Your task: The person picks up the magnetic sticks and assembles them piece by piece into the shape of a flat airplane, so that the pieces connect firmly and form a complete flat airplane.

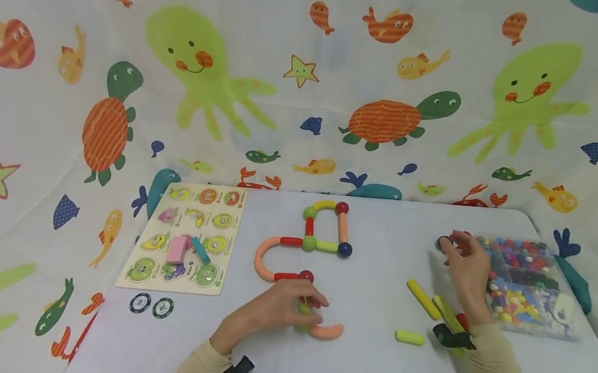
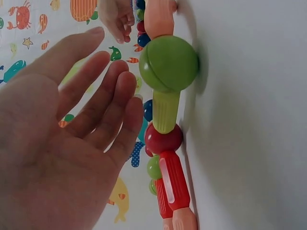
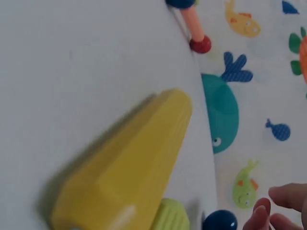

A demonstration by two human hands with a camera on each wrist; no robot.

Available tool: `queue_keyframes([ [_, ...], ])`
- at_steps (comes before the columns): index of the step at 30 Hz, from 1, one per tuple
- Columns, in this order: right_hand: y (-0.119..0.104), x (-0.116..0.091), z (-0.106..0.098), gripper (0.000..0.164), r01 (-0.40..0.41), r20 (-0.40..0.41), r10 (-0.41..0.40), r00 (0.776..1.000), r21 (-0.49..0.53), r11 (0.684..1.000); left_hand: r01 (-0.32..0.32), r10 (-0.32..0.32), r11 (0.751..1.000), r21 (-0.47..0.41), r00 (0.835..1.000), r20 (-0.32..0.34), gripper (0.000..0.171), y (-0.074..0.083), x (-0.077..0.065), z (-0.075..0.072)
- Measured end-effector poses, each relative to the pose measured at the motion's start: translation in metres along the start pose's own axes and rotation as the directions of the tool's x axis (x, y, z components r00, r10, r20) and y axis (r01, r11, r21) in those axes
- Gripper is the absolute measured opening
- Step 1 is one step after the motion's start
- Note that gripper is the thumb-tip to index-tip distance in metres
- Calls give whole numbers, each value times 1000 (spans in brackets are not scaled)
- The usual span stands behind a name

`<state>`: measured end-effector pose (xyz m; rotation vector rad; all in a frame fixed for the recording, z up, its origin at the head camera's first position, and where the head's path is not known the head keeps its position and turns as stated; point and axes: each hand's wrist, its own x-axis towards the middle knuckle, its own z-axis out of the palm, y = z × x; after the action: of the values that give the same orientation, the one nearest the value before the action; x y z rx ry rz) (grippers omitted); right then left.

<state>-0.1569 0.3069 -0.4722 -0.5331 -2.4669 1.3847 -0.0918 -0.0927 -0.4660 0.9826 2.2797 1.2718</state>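
My left hand (image 1: pixel 273 305) hovers over the near end of a chain of magnetic sticks and balls. In the left wrist view its fingers are loosely bent beside a green ball (image 2: pixel 170 64), apparently apart from it. That ball joins a lime stick (image 2: pixel 165 111) and a curved peach stick (image 1: pixel 327 331); the lime stick meets a red ball (image 2: pixel 163 139). My right hand (image 1: pixel 468 267) reaches to the back right, fingers loosely bent beside a dark blue ball (image 1: pixel 445 243). The right wrist view shows a gap between the fingers and the ball (image 3: pixel 219 220).
Right of the right hand stands a clear compartment box (image 1: pixel 539 290) of small beads. A yellow stick (image 1: pixel 423 299) and a short lime stick (image 1: pixel 409 337) lie near the right forearm. At left are a fruit puzzle board (image 1: pixel 179 281) with blocks on it and two round chips (image 1: pixel 163 308).
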Motion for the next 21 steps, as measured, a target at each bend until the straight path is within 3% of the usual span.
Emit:
queue_keyframes([
  [5, 8, 18, 3, 56, -61, 33, 61, 998, -2, 998, -15, 15, 1000, -3, 1000, 18, 33, 0, 1, 5],
  [8, 9, 25, 5, 53, -58, 43, 60, 997, -55, 997, -19, 19, 1000, 2, 999, 30, 33, 2, 2, 9],
  [14, 11, 31, 8, 45, 11, 75, 5, 997, -213, 977, -33, 33, 999, -4, 998, 56, 33, 7, 3, 16],
  [21, 10, 28, 11, 43, 91, 159, -48, 986, -274, 957, -50, 46, 998, 49, 996, 76, 28, 5, 5, 23],
])
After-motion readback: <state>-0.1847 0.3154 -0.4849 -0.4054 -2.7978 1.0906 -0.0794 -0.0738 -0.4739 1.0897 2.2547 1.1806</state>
